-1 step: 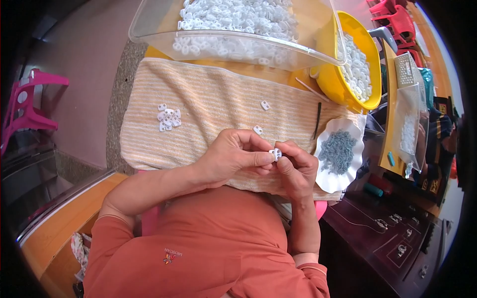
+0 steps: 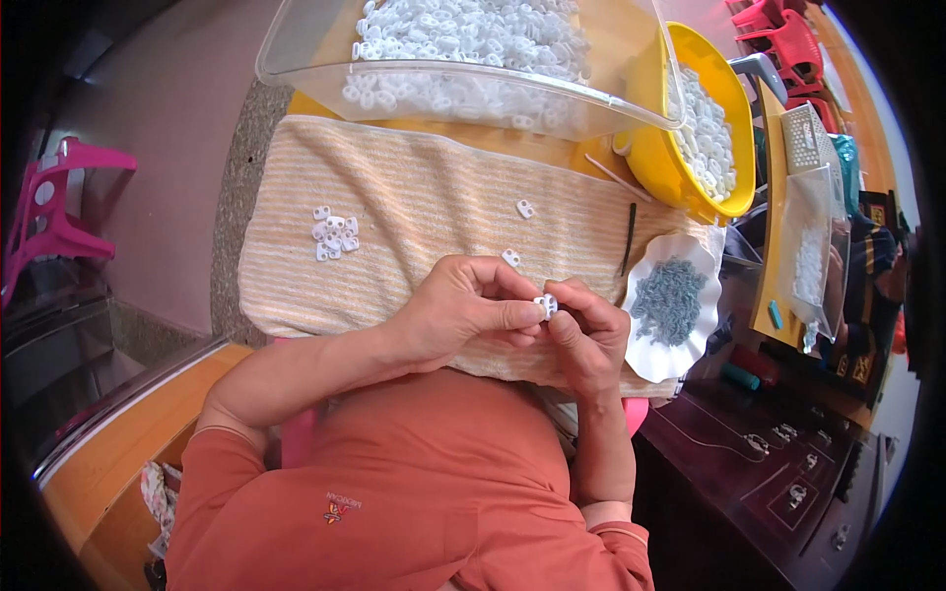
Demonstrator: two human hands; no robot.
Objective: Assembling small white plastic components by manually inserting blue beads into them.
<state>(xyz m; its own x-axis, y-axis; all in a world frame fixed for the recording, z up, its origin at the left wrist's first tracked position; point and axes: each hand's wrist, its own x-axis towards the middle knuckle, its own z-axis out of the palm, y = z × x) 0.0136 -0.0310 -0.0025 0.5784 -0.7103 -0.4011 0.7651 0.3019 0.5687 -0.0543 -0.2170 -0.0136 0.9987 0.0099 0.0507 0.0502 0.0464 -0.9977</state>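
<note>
Thumb and fingers of my left hand [image 2: 461, 305] pinch a small white plastic piece with holes [image 2: 546, 307] from the left. My right hand [image 2: 589, 343] grips the same piece from the right, so both sets of fingertips meet around it and partly hide it. Just beyond my fingers lies a loose white two-holed piece [image 2: 510, 258] on a striped towel [image 2: 424, 187]. Farther off rests another such piece [image 2: 525, 209]. A small heap of these pieces [image 2: 336, 234] sits on the towel's left side.
At the far side stands a clear plastic bin [image 2: 473, 84] of white parts. Beside it is a yellow basin [image 2: 645, 158] with more. A white scalloped dish [image 2: 646, 366] at right holds tiny grey-blue parts. A thin black stick [image 2: 630, 239] lies near it. A pink stool [image 2: 64, 212] stands left.
</note>
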